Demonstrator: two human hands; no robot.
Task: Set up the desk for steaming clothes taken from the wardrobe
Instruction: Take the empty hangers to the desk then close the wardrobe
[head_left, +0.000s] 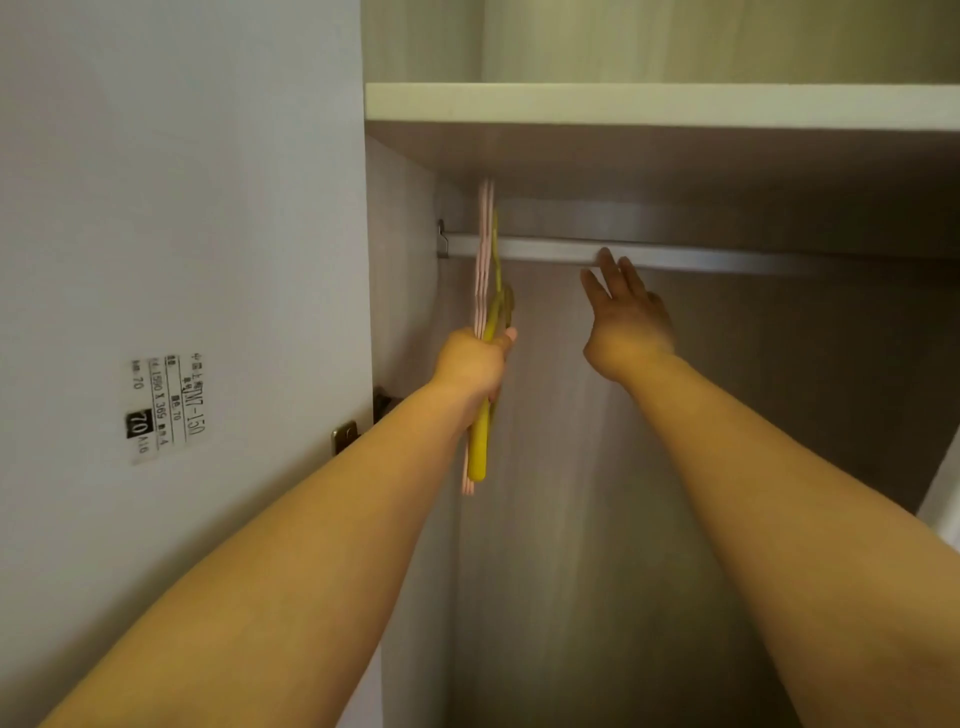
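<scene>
Inside the open wardrobe, a metal hanging rail (675, 257) runs left to right under a shelf (649, 106). My left hand (475, 366) is closed around a bunch of empty clothes hangers (485, 291), yellow and pink ones, whose hooks sit at the rail's left end. My right hand (626, 317) is raised with fingers spread, fingertips just below the rail, holding nothing. No clothes show on the rail.
The open wardrobe door (182, 260) fills the left side, with a printed label (166, 402) and a hinge (345, 436) on it. The wardrobe's back panel (727, 467) and left inner wall (405, 249) enclose the hanging space.
</scene>
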